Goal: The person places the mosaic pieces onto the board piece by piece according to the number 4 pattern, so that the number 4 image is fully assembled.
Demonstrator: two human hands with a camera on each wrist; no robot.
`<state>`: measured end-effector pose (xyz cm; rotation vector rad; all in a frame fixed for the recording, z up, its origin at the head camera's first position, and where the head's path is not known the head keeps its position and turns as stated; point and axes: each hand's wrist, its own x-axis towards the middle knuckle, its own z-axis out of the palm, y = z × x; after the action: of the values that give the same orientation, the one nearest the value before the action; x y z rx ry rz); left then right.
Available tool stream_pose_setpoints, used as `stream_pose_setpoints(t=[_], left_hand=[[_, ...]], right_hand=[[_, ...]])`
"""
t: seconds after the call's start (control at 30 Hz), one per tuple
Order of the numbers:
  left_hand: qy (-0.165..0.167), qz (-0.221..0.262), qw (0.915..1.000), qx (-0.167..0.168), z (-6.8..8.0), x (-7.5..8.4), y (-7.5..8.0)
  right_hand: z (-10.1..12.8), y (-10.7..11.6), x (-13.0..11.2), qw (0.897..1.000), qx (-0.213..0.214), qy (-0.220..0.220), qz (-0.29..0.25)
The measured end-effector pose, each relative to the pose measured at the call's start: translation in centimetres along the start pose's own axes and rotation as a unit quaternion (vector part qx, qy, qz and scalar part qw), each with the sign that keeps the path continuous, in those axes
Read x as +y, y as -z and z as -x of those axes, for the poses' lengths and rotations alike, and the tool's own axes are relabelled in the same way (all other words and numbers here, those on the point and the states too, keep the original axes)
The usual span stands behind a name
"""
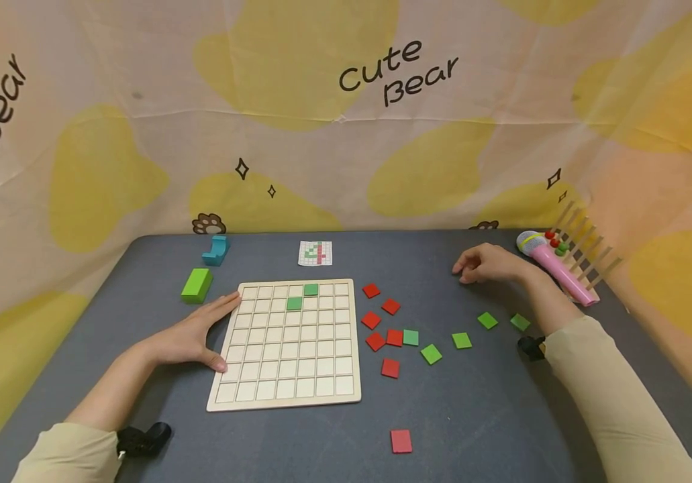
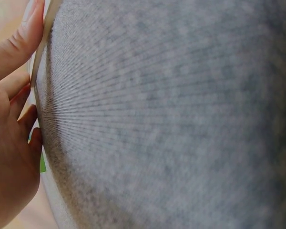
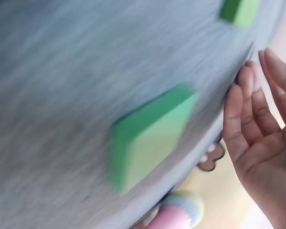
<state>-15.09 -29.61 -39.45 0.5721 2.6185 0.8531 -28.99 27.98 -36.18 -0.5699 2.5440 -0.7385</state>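
Note:
A pale wooden grid board (image 1: 282, 396) lies flat on the table, with two green square tiles (image 1: 294, 304) in cells near its top. Along its left edge rests my left hand (image 1: 185, 339), thumb and fingers spread against the rim; in the left wrist view the left hand (image 2: 12, 143) touches that edge. My right hand (image 1: 487, 263) is over the back right of the table. Its fingers bend loosely, and the right wrist view shows the right hand (image 3: 269, 143) with nothing visible in it. Loose green tiles (image 1: 462, 341) are the nearest pieces on its near side.
Several red tiles (image 1: 390, 367) are scattered right of the board. A small pattern card (image 1: 315, 253) lies behind it. Green (image 1: 197, 286) and blue (image 1: 216, 250) blocks stand back left. A pink toy microphone (image 1: 563, 275) lies by a pegged wooden toy (image 1: 593, 258) at right.

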Motion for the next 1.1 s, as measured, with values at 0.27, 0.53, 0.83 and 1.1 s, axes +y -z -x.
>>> stream_pose_setpoints(t=[0.27,0.53,0.83,1.1], left_hand=[[-0.006,-0.003,1.0000,0.001,0.0,-0.1,-0.1],[0.004,-0.009,1.0000,0.000,-0.2,-0.3,-0.3],[-0.001,-0.009,1.0000,0.001,0.0,-0.2,0.0],[-0.009,-0.008,0.9999,0.003,0.0,-0.3,0.0]], right_hand=[[1.9,0.1,2.3,0.997,-0.046,0.028,-0.062],[3.4,-0.2,3.9,0.985,-0.108,0.057,-0.126],[4.2,-0.5,4.1,0.976,-0.134,0.098,-0.137],[4.4,-0.5,3.1,0.984,-0.135,0.066,-0.091]])
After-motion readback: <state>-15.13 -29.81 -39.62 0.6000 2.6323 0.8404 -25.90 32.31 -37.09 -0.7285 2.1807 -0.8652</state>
